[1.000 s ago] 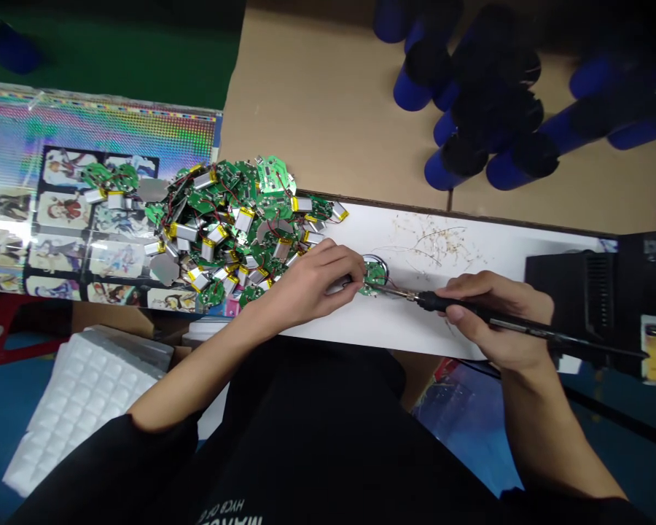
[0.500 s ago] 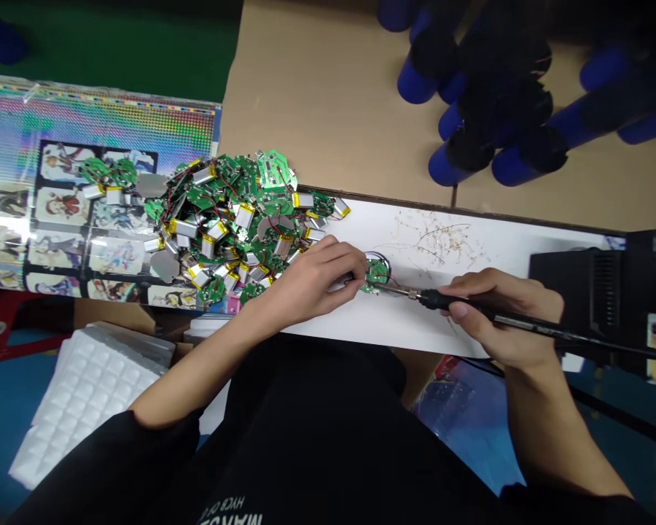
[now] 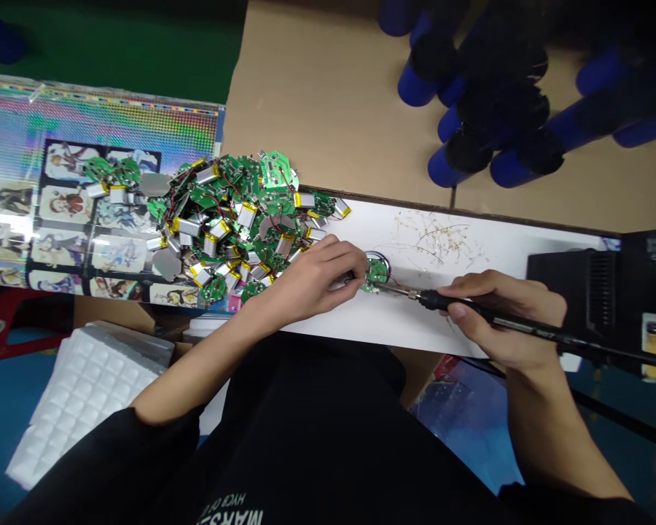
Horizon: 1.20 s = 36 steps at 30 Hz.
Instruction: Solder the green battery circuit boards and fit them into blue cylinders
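Note:
My left hand [image 3: 311, 281] is closed in a pinch on a small round green circuit board [image 3: 375, 274] lying on the white work surface [image 3: 415, 328]. In my right hand [image 3: 503, 317] I grip a black soldering iron [image 3: 525, 327] like a pen. Its metal tip [image 3: 391, 289] touches the lower right edge of the board. A heap of the same green boards with silver batteries [image 3: 229, 222] lies just left of my left hand.
Bits of wire and solder [image 3: 434, 237] are scattered beyond the board. A black soldering station [image 3: 606, 284] stands at the right. Blue cylinders with black caps [image 3: 486, 109] lie on cardboard at the back. A holographic picture sheet [image 3: 60, 189] and a white foam tray [image 3: 82, 394] are at the left.

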{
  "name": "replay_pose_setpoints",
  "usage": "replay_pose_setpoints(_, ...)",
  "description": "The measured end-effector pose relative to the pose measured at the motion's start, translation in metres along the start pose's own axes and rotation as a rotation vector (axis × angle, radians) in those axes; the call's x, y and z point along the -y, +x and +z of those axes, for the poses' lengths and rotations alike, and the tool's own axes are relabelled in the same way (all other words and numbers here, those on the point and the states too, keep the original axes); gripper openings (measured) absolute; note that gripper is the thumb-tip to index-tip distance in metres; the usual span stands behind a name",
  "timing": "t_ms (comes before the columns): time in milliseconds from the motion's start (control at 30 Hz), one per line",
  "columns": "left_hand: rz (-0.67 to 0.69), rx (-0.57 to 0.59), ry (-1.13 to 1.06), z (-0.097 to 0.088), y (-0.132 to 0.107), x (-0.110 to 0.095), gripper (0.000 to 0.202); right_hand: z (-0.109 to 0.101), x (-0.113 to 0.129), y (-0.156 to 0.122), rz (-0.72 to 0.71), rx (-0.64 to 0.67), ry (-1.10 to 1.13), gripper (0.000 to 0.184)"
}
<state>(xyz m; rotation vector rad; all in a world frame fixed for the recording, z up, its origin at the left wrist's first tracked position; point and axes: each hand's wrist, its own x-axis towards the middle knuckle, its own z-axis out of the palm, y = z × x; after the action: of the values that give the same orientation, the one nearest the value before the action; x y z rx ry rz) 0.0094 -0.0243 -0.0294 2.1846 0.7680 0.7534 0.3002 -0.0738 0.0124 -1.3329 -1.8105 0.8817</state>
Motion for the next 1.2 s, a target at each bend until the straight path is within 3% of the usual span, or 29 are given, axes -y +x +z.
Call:
replay_pose_setpoints(333,-0.001,-0.001,-0.008,0.0,-0.002,0.0,0.01,-0.002,-0.002,-0.002,-0.03,-0.015,0.037,0.012)
replay_pose_setpoints(500,-0.004,0.001,-0.006,0.0,-0.002,0.0,0.01,0.001,0.0,-0.006,0.01,-0.304,0.154,0.013)
replay_pose_setpoints(567,-0.001,-0.001,0.001,0.0,-0.002,0.001,0.01,0.008,0.006,-0.007,0.03,-0.369,0.229,0.02)
replay_pose_setpoints(700,0.018,-0.022,0.01,-0.001,-0.001,0.001,0.009,0.032,0.019,-0.012,0.061,-0.338,0.36,0.048)
replay_pose_setpoints(767,0.017,-0.032,0.005,-0.002,-0.002,0.0,0.009,0.049,0.019,-0.017,0.027,-0.332,0.311,0.048)
replay_pose_setpoints(900,-0.012,-0.051,-0.035,-0.001,-0.003,0.0,0.008,0.081,0.009,-0.022,-0.1,-0.324,0.016,0.015)
replay_pose_setpoints(1033,-0.023,-0.096,-0.07,0.001,-0.004,0.001,0.004,0.097,-0.001,-0.019,-0.186,-0.294,-0.137,0.043)
replay_pose_setpoints(1200,-0.016,-0.069,-0.043,-0.001,-0.004,0.001,0.006,0.095,-0.003,-0.015,-0.217,-0.24,-0.163,0.043)
